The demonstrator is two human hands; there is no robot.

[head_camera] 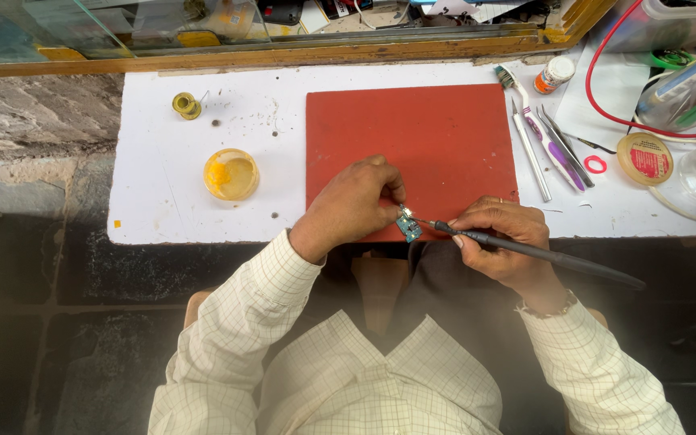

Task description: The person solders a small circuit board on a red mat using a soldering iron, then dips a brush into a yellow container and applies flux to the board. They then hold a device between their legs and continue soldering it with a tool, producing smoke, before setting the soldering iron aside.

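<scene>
Left hand [354, 206] pinching a small, half-hidden circuit board [408, 229], right hand [499, 239] gripping a soldering iron [541, 254], tip barely discernible.

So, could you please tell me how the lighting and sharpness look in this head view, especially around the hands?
Head view: even daylight on the white tabletop and red mat, with no harsh glare; the left hand, right hand and small circuit board are sharp; the floor at the left lies in deep shadow; the frame edges bow slightly from the wide lens.
</scene>
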